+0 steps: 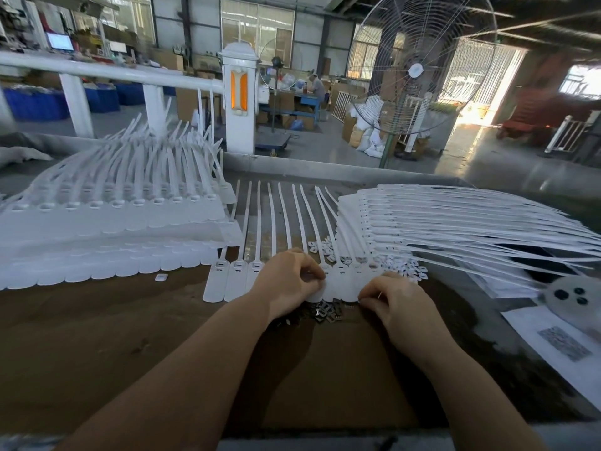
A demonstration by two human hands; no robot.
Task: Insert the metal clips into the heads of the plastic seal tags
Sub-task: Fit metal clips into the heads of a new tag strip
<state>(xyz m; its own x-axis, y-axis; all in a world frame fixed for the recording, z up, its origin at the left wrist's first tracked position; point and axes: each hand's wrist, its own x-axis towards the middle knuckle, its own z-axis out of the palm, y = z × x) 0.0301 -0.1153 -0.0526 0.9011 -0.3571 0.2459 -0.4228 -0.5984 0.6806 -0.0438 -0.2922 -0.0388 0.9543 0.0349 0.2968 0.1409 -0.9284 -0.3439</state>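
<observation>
Centre frame: row of white seal tags (294, 242) flat on the brown desk (97, 336), heads near, tails pointing up-frame. Left hand (287, 281) curled over the tag heads, fingertips pressing down; whether pinching a clip, cannot tell. Right hand (395, 299) curled just right of it, pinching something thin and small. Dark metal clips (328, 312) heaped between and below both hands. Stacked tags (107, 222) at left, fanned tags (471, 222) at right.

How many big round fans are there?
2: one large fan stands on the floor right of the white post, and a smaller one stands farther back by the blue table. Others may be hidden.
</observation>
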